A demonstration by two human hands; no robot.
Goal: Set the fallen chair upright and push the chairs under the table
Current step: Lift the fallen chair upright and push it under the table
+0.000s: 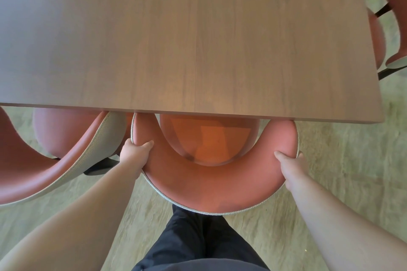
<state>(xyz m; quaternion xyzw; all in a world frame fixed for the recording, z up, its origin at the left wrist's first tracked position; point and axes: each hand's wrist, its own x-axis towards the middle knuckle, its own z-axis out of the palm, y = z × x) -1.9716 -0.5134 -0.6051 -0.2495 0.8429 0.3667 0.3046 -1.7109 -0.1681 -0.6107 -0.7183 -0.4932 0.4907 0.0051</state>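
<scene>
Nearest me, my left hand is clamped on one end of the curved backrest of the upright chair, thumb over the top edge, and my right hand grips the opposite end the same way. Between my hands the seat is already partly under the table, whose edge lies just beyond my fingers. Just outside my left hand, the neighbouring chair nearly touches this one; I judge a skewed push could knock them together. Pushing further may pinch my knuckles against the table edge. Farther off, beyond my right hand, another chair stands at the table's end.
</scene>
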